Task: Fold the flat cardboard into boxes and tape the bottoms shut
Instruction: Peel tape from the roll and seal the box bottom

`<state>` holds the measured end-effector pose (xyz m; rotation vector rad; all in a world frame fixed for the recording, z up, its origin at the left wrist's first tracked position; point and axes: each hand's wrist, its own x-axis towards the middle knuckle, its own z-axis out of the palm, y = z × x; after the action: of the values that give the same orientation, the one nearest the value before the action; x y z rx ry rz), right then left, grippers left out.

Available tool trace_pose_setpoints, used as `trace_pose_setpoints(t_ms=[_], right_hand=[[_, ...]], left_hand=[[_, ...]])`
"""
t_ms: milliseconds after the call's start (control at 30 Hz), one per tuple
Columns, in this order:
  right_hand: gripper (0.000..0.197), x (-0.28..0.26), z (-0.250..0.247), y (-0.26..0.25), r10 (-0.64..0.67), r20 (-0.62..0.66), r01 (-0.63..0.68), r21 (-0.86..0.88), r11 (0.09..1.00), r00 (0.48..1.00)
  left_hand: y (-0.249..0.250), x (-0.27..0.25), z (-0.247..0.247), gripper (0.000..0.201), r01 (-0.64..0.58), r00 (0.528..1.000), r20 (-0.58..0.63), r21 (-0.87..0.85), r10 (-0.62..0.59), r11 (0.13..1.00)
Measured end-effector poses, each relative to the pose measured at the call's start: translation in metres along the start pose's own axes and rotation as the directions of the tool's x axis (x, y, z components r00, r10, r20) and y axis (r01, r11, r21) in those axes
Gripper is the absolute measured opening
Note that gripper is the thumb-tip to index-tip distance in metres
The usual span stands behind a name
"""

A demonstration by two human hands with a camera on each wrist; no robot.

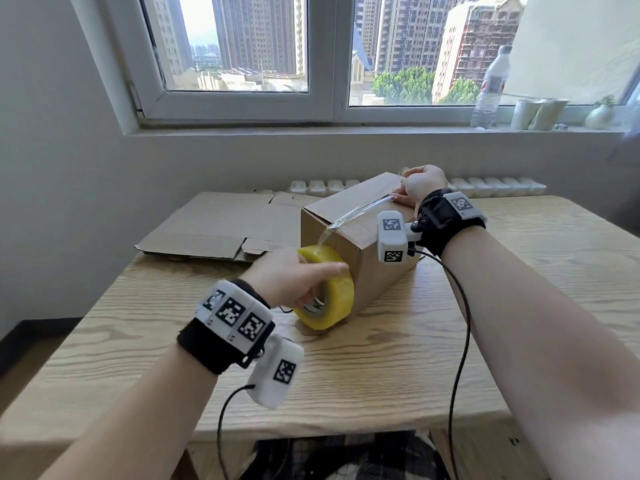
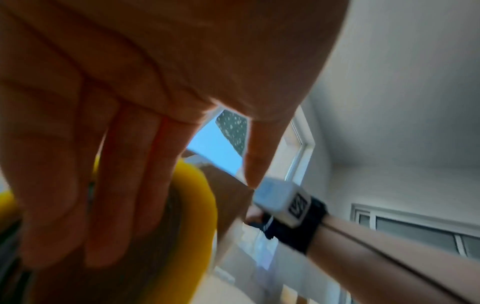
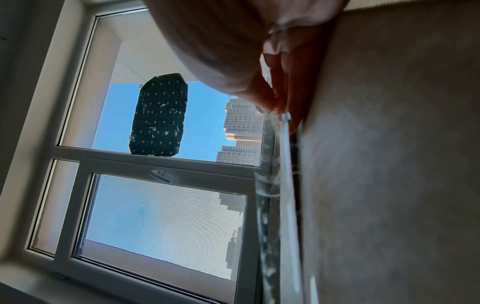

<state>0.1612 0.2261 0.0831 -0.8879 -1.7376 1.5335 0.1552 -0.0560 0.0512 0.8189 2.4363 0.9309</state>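
A folded cardboard box [image 1: 356,237] lies on its side in the middle of the wooden table [image 1: 363,372]. My left hand [image 1: 294,278] grips a yellow tape roll [image 1: 330,289] at the box's near end, fingers through the core and thumb along the rim. The same roll [image 2: 200,205] shows under my fingers in the left wrist view. A clear tape strip [image 1: 360,211] runs from the roll along the top seam to the far edge. There my right hand [image 1: 420,185] curls over the edge and pinches the strip's end. The right wrist view shows its fingers [image 3: 280,86] holding the strip [image 3: 270,185] against the box [image 3: 389,164].
Flat cardboard [image 1: 214,223] lies at the back left of the table. A white radiator [image 1: 485,187] runs behind the table. On the window sill stand a water bottle [image 1: 491,84], two paper cups [image 1: 536,112] and a small vase [image 1: 599,114]. Black cables hang from both wrists.
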Motion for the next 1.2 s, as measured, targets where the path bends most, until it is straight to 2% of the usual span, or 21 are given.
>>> trace_pose_setpoints(t_ms=[33,100,167,233,300,333,400,467,500,533,633,733,800,900,1033,1200], right_hand=[[0.023,0.0,0.001,0.0,0.001,0.0,-0.001,-0.009,1.0,1.0],[0.023,0.001,0.001,0.001,0.017,0.008,-0.017,-0.013,1.0,1.0],[0.031,0.002,-0.001,0.0,0.035,0.009,-0.035,0.046,0.998,0.999],[0.031,0.001,-0.001,0.0,0.041,0.044,-0.045,0.09,0.995,0.998],[0.03,0.002,-0.002,0.003,0.052,0.075,-0.06,0.109,0.992,0.996],[0.029,0.001,-0.003,0.004,0.073,0.089,-0.085,0.145,0.986,0.993],[0.027,0.0,-0.003,0.003,0.082,0.102,-0.101,0.2,0.974,0.991],[0.028,0.001,-0.002,-0.004,0.109,0.02,-0.111,0.231,0.967,0.994],[0.029,0.0,-0.003,-0.008,0.154,-0.043,-0.136,0.271,0.953,0.987],[0.029,0.0,-0.003,-0.008,0.175,-0.079,-0.147,0.283,0.948,0.981],[0.021,-0.002,-0.002,-0.008,0.16,-0.024,-0.148,0.271,0.951,0.987],[0.026,-0.004,0.002,-0.01,0.193,-0.187,-0.133,0.293,0.947,0.963],[0.03,-0.005,0.007,-0.008,0.142,-0.252,-0.087,0.218,0.972,0.957],[0.03,-0.008,0.009,-0.004,0.078,-0.281,-0.047,0.115,0.992,0.956],[0.035,-0.005,0.003,-0.004,0.115,-0.26,-0.051,0.24,0.97,0.959],[0.034,-0.016,0.0,-0.003,0.092,-0.259,0.005,0.354,0.935,0.962]], left_hand=[[-0.001,-0.001,0.009,0.067,-0.001,1.0,0.015,0.064,0.0,0.998],[-0.003,-0.002,0.026,0.063,-0.008,0.999,-0.033,0.181,0.015,0.983],[-0.007,0.0,0.033,0.053,-0.004,0.997,-0.073,0.143,0.014,0.99],[-0.015,0.003,0.028,0.045,-0.008,0.999,-0.05,0.007,0.008,1.0],[-0.02,0.0,0.015,0.05,-0.053,0.999,0.001,-0.181,0.054,0.982],[-0.022,-0.001,0.007,0.053,-0.082,0.996,0.005,-0.298,0.087,0.951],[-0.02,-0.013,-0.01,0.04,-0.085,0.994,0.011,-0.525,0.106,0.847],[-0.019,-0.023,-0.024,0.038,-0.048,0.995,0.031,-0.691,0.097,0.722],[-0.016,-0.027,-0.031,0.039,-0.059,0.995,0.01,-0.725,0.097,0.686],[-0.012,-0.03,-0.036,0.037,-0.084,0.996,-0.033,-0.73,0.088,0.678],[-0.001,-0.032,-0.047,0.031,-0.205,0.976,-0.188,-0.608,0.111,0.767],[0.003,-0.033,-0.055,0.042,-0.258,0.963,-0.211,-0.525,0.17,0.811],[0.005,-0.037,-0.057,0.042,-0.292,0.952,-0.239,-0.506,0.193,0.812],[0.005,-0.043,-0.058,0.041,-0.356,0.917,-0.317,-0.375,0.242,0.856],[-0.001,-0.044,-0.061,0.05,-0.349,0.903,-0.343,-0.235,0.259,0.907],[-0.006,-0.042,-0.058,0.055,-0.399,0.882,-0.356,-0.21,0.31,0.893]])
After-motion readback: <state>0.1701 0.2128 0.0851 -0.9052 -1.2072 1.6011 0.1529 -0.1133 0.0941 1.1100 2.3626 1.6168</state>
